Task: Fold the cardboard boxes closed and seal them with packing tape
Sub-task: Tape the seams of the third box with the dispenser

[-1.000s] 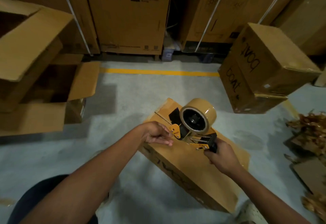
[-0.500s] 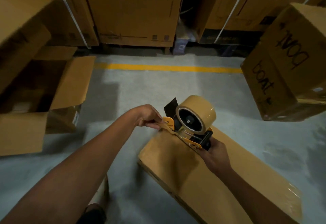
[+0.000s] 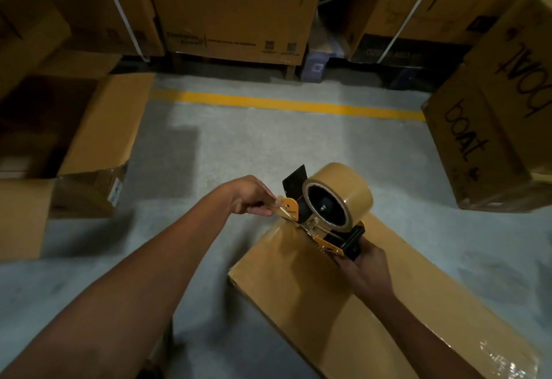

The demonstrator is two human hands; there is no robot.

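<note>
A long flat cardboard box [image 3: 352, 313] lies closed on the grey floor, running from the centre to the lower right. A yellow and black tape dispenser [image 3: 325, 223] with a brown tape roll [image 3: 343, 193] sits over the box's far end. My right hand [image 3: 363, 269] grips the dispenser's black handle. My left hand [image 3: 254, 196] pinches the front tip of the dispenser, where the tape end comes out. Shiny tape shows on the box's near right end.
An open cardboard box [image 3: 98, 139] with raised flaps stands at the left. A closed box marked "boat" [image 3: 490, 128] leans at the right. Tall cartons [image 3: 236, 5] line the back behind a yellow floor line [image 3: 286, 105].
The view has moved closer and shifted right along the box. My left hand rose from the box top to pinch the dispenser's front tip. My right hand keeps its grip on the handle.
</note>
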